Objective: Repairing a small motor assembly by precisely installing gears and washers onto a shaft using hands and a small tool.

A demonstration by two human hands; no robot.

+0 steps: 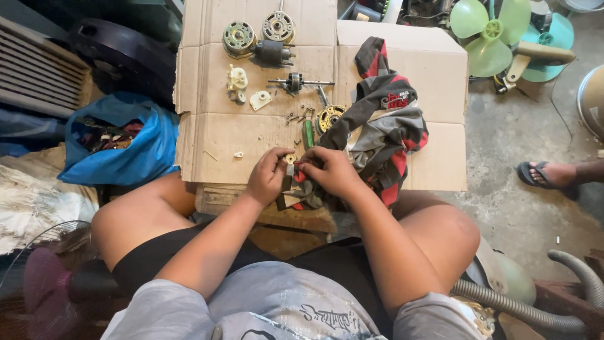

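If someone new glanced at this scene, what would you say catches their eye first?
Probably the left hand and right hand, meeting at the near edge of the flattened cardboard around a small round brass-coloured part. Just right of them lies a crumpled red, black and grey cloth, and dismantled motor parts sit along the far edge. Green fan blades lie on the floor, upper right.

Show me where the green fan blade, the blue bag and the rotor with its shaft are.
green fan blade (489, 39): head view, on its hub.
blue bag (135, 151): head view, on its front side.
rotor with shaft (294, 82): head view, on its core.
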